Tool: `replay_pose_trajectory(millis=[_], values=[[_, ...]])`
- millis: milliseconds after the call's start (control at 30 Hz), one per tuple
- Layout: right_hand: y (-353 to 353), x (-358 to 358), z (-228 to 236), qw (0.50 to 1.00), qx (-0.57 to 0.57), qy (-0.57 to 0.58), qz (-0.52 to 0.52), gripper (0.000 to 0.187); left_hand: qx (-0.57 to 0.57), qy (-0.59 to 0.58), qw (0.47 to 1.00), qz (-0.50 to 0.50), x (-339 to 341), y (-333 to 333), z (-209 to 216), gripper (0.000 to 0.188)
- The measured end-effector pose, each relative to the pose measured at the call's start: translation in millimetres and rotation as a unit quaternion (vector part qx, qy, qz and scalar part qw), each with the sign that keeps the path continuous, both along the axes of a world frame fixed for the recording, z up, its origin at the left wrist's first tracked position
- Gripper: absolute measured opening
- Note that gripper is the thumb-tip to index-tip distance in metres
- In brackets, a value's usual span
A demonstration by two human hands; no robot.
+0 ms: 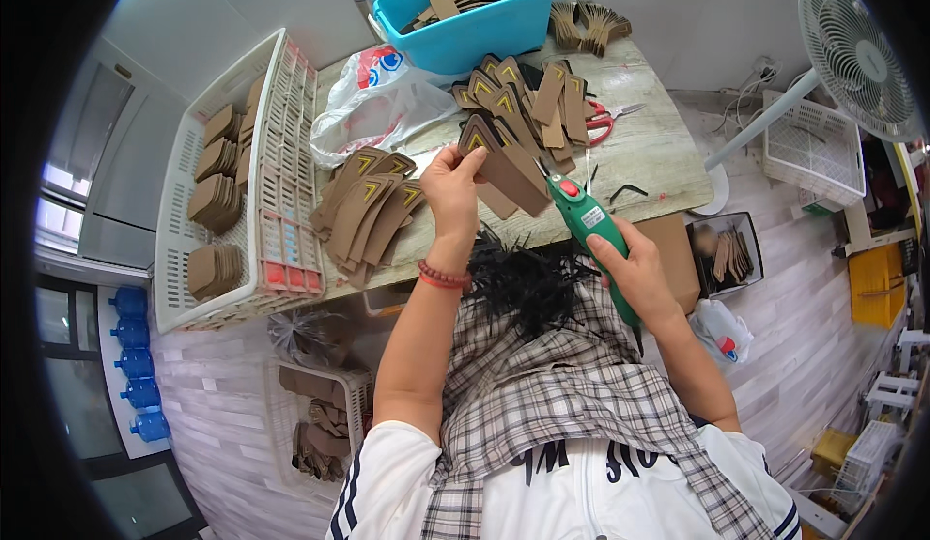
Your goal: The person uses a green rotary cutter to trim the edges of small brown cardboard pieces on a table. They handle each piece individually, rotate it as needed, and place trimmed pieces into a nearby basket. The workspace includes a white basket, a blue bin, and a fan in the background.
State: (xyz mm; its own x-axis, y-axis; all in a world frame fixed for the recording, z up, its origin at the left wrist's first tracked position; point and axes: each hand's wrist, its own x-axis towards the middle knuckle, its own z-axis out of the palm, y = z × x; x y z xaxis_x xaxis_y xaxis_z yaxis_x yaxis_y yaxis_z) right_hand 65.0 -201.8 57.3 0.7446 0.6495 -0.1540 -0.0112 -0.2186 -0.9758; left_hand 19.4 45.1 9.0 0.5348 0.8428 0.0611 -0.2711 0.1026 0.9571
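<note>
So, nearest the camera a plaid apron (572, 385) with a tuft of black fibres (528, 283) on it is seen; just above that, a green rotary tool (593, 230) is gripped in the closed right hand (635, 274), its tip aimed toward 11 o'clock. The brown card piece (504, 167) is pinched by the left hand (455, 191), fingers closed on its upper end; it's held just above the table edge (668, 148), touching or nearly touching the tool tip, hard to tell which. Its long axis runs roughly 10 to 4 o'clock, with the yellow chevron end pointing up-left. To do this bit well, the piece probably wants to be kept steady and pinched well away from the tip, with the tool brought in lightly; fingers near the bit look like the risk. Farther off, stacks of similar pieces (368, 206) lie at 9 o'clock, red scissors (603, 122) at 1 o'clock, and a blue tub (465, 27) at 12 o'clock.
</note>
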Motion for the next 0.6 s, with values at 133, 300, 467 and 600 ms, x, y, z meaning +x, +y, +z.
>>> replay_pose_trajectory(millis=[133,300,467,600], values=[[2,-6,4,1.0,0.005,-0.003,0.004,0.042,-0.098,-0.048,0.993,-0.043,-9,-32,22,0.006],[-1,-11,9,1.0,0.006,-0.002,0.005,0.041,-0.119,-0.058,0.99,-0.052,-8,-46,18,0.006],[-1,-11,8,1.0,0.025,-0.005,0.001,0.039,-0.163,-0.063,0.981,-0.086,-10,-53,16,0.005],[-1,-12,6,0.999,0.032,-0.013,-0.008,0.038,-0.183,-0.062,0.976,-0.105,-12,-56,12,0.003]])
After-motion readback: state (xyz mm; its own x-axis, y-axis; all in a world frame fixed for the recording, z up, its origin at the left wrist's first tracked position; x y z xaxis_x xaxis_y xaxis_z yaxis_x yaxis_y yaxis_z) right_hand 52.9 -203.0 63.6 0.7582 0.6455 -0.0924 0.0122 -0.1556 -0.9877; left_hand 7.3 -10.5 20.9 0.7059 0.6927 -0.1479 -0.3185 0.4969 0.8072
